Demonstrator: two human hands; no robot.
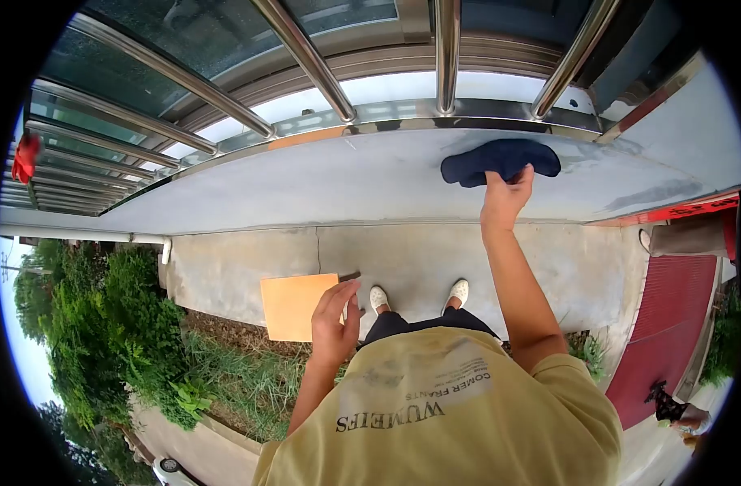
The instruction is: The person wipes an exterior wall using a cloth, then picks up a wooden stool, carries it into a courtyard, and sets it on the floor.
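My right hand (506, 198) is closed on a dark navy cloth (500, 159), which is bunched and pressed against the pale sloping ledge (338, 174) just below the window bars. Darker, damp-looking streaks mark the ledge to the right of the cloth. My left hand (335, 324) hangs in front of my body with its fingers loosely bent and the thumb apart, and nothing shows in it. Behind that hand, lower down, is a flat orange-tan square top (293, 306), partly covered by the fingers; I cannot tell if they touch.
Shiny metal bars (446, 57) stand in front of the window above the ledge. Something red (24, 158) hangs on the bars at far left. Concrete paving (419, 251) lies under my feet, with bushes (115, 336) at left. Another person's leg (686, 240) shows at right.
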